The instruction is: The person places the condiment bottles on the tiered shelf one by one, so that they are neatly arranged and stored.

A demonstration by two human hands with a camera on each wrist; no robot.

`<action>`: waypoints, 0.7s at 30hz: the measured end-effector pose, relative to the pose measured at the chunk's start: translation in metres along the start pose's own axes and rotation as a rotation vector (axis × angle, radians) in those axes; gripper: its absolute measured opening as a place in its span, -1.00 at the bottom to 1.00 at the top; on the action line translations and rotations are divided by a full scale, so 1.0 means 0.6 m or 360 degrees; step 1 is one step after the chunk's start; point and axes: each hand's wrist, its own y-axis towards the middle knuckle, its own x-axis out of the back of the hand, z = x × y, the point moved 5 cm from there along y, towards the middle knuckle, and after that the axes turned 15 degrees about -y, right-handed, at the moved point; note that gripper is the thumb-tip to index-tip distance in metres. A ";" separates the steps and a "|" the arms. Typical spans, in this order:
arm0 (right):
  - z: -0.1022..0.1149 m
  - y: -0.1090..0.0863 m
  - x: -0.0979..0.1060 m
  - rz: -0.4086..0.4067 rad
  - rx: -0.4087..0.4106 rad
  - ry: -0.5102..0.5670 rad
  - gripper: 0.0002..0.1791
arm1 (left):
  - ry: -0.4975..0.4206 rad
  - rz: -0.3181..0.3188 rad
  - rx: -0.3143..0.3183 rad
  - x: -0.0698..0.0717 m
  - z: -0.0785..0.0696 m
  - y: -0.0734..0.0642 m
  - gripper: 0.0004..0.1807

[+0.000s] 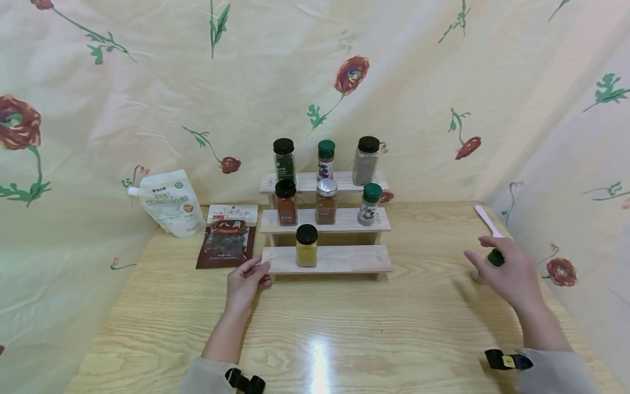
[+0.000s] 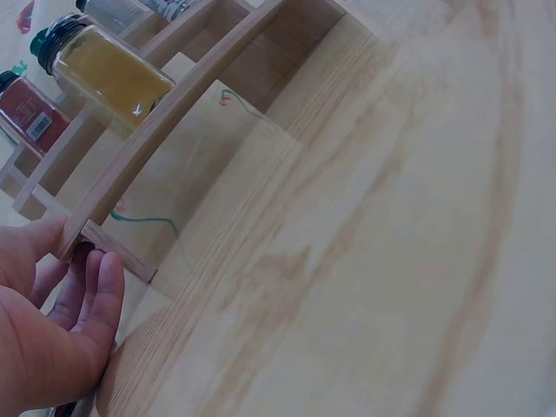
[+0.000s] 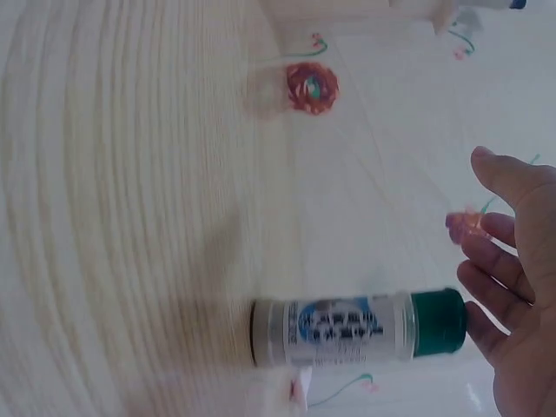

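Note:
At its front left corner, a three-step wooden spice rack (image 1: 344, 260) is pinched by my left hand (image 1: 248, 282), thumb on top and fingers curled under the lowest board. That step carries a yellow spice jar with a black lid (image 1: 307, 246). Over at the right, my right hand (image 1: 512, 271) hovers with spread fingers around a green-capped seasoning shaker (image 1: 495, 257), mostly hidden behind it in the head view. The right wrist view shows this shaker (image 3: 347, 330) upright on the table, its cap close to the little finger; whether they touch I cannot tell.
Several spice jars fill the upper steps, among them a silver-lidded jar (image 1: 326, 202) and a green-capped jar (image 1: 369, 203). Left of the rack are a white spouted pouch (image 1: 172, 202) and a brown star anise packet (image 1: 227, 238). A pale spoon-like utensil (image 1: 487, 220) lies by the right wall.

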 end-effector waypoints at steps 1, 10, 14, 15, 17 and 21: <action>-0.006 -0.002 0.003 -0.0018 -0.0014 0.0006 -0.52 | 0.0004 -0.0003 -0.0001 0.000 0.000 0.000 -0.54; -0.053 -0.010 0.010 0.0020 -0.0120 -0.0152 -0.48 | 0.0044 -0.0010 0.0015 0.001 0.002 0.001 -0.54; -0.062 -0.011 0.008 0.0144 -0.0143 -0.0162 -0.44 | 0.0044 -0.0015 0.0017 0.001 0.003 0.001 -0.54; -0.063 -0.012 0.008 0.0172 -0.0149 -0.0161 -0.43 | 0.0044 -0.0017 0.0018 0.001 0.003 0.000 -0.54; -0.067 -0.013 0.007 0.0210 -0.0156 -0.0158 -0.43 | 0.0043 -0.0017 0.0017 0.001 0.003 0.000 -0.54; -0.071 -0.016 0.004 0.0242 -0.0163 -0.0163 -0.44 | 0.0040 -0.0011 0.0013 0.000 0.002 0.001 -0.54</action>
